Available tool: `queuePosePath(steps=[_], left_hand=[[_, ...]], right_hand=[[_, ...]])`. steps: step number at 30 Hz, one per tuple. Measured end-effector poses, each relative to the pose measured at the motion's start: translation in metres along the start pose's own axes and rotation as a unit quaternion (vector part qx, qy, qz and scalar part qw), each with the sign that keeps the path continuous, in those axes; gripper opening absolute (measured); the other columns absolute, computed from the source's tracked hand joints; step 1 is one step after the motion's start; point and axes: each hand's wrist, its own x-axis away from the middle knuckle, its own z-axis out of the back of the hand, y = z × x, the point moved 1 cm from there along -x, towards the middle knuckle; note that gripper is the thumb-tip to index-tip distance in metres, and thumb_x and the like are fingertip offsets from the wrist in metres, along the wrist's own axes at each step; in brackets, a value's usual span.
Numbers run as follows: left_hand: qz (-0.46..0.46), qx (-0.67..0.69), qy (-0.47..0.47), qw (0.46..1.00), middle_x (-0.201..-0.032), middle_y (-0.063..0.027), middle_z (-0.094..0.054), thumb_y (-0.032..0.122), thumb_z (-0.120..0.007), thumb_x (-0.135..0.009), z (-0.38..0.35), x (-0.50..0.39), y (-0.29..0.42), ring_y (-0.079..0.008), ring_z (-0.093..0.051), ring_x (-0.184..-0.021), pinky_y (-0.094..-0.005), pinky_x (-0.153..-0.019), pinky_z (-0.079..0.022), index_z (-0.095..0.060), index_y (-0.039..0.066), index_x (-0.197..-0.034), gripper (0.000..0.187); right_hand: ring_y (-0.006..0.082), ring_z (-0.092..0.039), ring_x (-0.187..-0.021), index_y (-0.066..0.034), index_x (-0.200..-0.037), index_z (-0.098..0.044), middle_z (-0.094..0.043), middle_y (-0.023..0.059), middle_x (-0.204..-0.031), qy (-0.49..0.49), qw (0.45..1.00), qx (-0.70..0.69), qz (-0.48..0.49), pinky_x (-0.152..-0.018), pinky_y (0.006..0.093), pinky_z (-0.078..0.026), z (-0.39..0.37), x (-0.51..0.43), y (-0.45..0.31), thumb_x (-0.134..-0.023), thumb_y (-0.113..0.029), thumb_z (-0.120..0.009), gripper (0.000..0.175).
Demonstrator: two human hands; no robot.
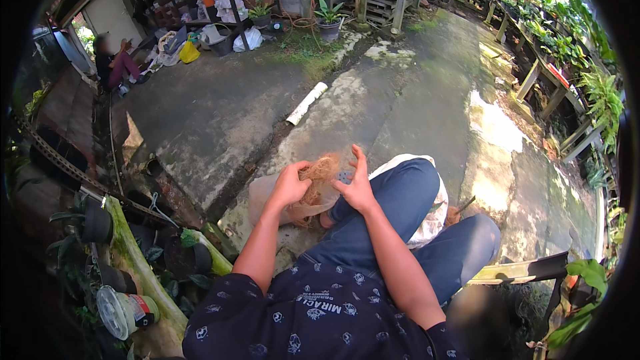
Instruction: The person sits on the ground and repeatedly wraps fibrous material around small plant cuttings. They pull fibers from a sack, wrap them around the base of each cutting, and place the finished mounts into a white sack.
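A loose clump of brown coconut fibre (322, 167) is held in my left hand (291, 185), between thumb and fingers. Just right of it, my right hand (357, 185) is raised with its fingers apart and nothing in its grasp. Beneath the hands lies a pale sack (262, 195), with more fibre hanging over it. A grey piece with small holes (344, 177) shows partly behind my right hand. Beside my bent legs, a white sack (440, 200) is partly covered by the knee.
A whitish tube-like piece (307, 103) lies on the concrete floor ahead. Another person (117, 62) sits at the far left near bags and a pot shelf. Plant benches (530, 80) line the right. A lidded plastic cup (125, 310) and potted plants are close at my lower left.
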Motion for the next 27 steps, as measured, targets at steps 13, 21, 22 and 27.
queuePosePath(steps=[13,21,22,27], left_hand=[[0.000,0.208,-0.093,0.974,-0.142,-0.0111,-0.062,0.030,-0.081,-0.092,0.030,-0.017,-0.005,-0.0237,-0.061,-0.127,-0.0438,-0.103,-0.052,-0.059,0.011,-0.144,0.060],[0.096,0.215,-0.063,0.970,-0.127,-0.0117,-0.068,0.021,-0.078,-0.096,0.004,0.013,-0.013,-0.0192,-0.068,-0.107,-0.0356,-0.087,-0.056,-0.057,0.008,-0.145,0.055],[0.101,0.220,-0.072,0.968,-0.122,-0.0116,-0.070,0.019,-0.078,-0.096,-0.002,0.014,-0.014,-0.0185,-0.069,-0.103,-0.0347,-0.084,-0.056,-0.058,0.008,-0.143,0.053],[0.067,0.188,0.044,0.979,-0.104,-0.0115,-0.075,0.009,-0.075,-0.094,-0.018,-0.018,-0.055,-0.0197,-0.072,-0.093,-0.0354,-0.081,-0.056,-0.068,0.004,-0.128,0.035]], right_hand=[[0.0220,-0.068,-0.118,0.0005,-0.139,-0.059,-0.071,0.0125,-0.128,-0.058,0.975,-0.178,-0.121,-0.098,0.0354,-0.054,0.002,-0.006,0.012,-0.097,-0.011,-0.073,0.046],[0.0217,-0.068,-0.114,-0.0004,-0.142,-0.054,-0.068,0.0099,-0.129,0.026,0.947,-0.277,-0.164,-0.095,0.0359,-0.057,0.005,-0.010,0.007,-0.102,-0.008,-0.068,0.043],[0.0222,-0.068,-0.113,-0.0010,-0.141,-0.054,-0.068,0.0098,-0.128,0.037,0.943,-0.289,-0.159,-0.093,0.0365,-0.058,0.007,-0.011,0.011,-0.102,-0.008,-0.066,0.041],[0.0238,-0.068,-0.107,-0.0042,-0.138,-0.054,-0.067,0.0094,-0.125,0.123,0.896,-0.379,-0.195,-0.081,0.0398,-0.058,0.017,-0.015,0.012,-0.102,-0.009,-0.063,0.037]])
